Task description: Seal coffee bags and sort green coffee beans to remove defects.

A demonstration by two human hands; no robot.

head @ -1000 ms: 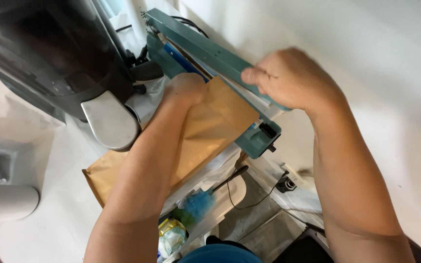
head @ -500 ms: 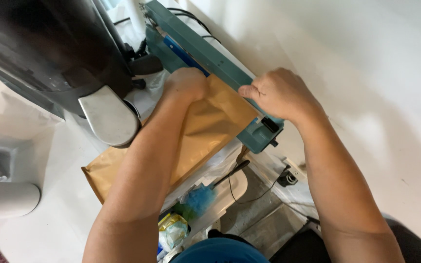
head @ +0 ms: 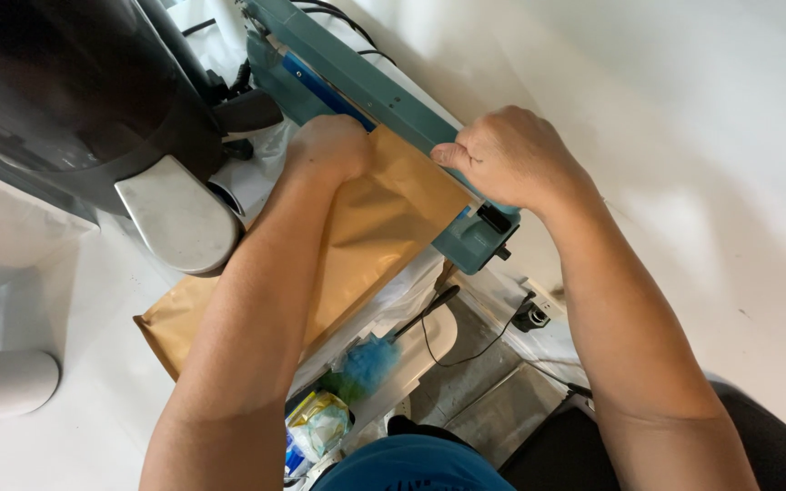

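Moved: your right hand [head: 511, 156] has slid down the teal sealer arm [head: 366, 86] toward its near end since a second ago; your left hand barely shifted.
Right hand: knuckles up, fingers curled over the arm's edge, grip clamped on the sealer arm, forearm running back toward you.
Left hand: your left hand [head: 329, 145] lies fist-like on the top of the brown paper bag [head: 384, 218], pressing it at the sealing bar; whether its fingers pinch the bag you cannot tell, since they are tucked under.
Bag: flat on the white counter [head: 75, 364], its upper end under the sealer arm, its lower end trailing toward you beneath your left forearm.
Nearby: dark machine [head: 65, 91] with a metal foot just left of the bag; blue duster [head: 370, 359] below.
Hidden: bag mouth and sealing strip are covered by hands and arm.
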